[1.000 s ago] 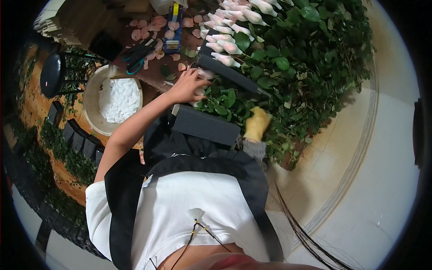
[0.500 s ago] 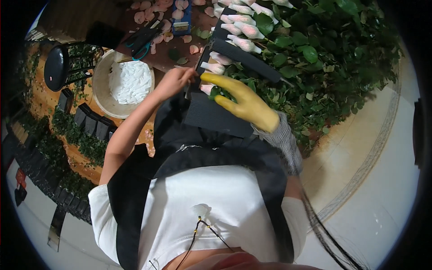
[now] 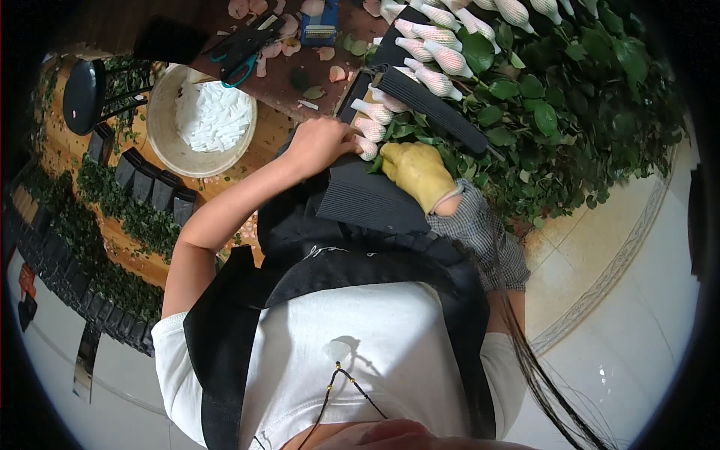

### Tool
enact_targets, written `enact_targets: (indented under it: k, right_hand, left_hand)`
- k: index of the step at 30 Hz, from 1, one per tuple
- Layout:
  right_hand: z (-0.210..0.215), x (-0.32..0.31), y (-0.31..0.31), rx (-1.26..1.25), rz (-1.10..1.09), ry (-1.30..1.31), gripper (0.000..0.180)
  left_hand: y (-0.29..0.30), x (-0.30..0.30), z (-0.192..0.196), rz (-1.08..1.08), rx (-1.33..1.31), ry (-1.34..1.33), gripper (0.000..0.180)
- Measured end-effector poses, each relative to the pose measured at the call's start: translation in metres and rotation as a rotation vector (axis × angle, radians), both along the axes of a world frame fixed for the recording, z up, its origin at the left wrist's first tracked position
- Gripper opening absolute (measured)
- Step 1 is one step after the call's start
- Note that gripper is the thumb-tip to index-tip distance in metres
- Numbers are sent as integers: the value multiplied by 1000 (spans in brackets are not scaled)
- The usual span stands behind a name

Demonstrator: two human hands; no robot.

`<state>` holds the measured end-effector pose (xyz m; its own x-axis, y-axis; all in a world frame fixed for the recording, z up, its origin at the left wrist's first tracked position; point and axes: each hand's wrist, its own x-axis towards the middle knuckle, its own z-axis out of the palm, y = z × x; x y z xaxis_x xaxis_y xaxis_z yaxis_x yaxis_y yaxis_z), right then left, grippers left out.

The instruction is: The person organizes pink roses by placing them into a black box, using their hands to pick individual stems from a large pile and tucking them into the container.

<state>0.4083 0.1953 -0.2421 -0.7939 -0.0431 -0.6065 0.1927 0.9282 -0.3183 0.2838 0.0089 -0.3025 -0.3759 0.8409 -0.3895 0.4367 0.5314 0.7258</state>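
Observation:
Pale pink rosebuds in white net sleeves (image 3: 444, 58) lie in a row on dark corrugated sheet, their leafy stems to the right. My bare left hand (image 3: 321, 145) is closed, its fingertips at the lowest netted rosebud (image 3: 365, 148). Beside that bud, my right hand (image 3: 416, 174) in a yellow glove is closed around its leafy stem; the fingertips are hidden. A dark corrugated sheet (image 3: 367, 196) lies below both hands, over my lap. Another folded dark corrugated strip (image 3: 431, 109) crosses the stems above the right hand.
A round tub (image 3: 156, 135) of small white pieces stands left, near a black stool (image 3: 82, 96). Scissors with blue handles (image 3: 238, 69), a blue tool (image 3: 320, 28) and loose petals lie on the brown table (image 3: 292, 79). Dense rose foliage (image 3: 585, 127) spreads right.
My left hand has moved right and down onto the lowest rosebud, which now lies in line with the others. My right hand has drawn back slightly and closed from spread fingers.

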Motion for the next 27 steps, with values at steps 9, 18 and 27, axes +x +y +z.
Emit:
enact_targets:
  k: [9, 18, 27]
  right_hand:
    - [32, -21, -7, -221, -343, -180, 38]
    - [-23, -10, -14, 239, 85, -321, 30]
    - [-14, -6, 4, 84, 67, -234, 30]
  left_hand:
    - [-8, 1, -10, 79, 51, -313, 26]
    - [-12, 0, -25, 106, 242, -674, 23]
    - [-23, -56, 16, 394, -58, 140, 50]
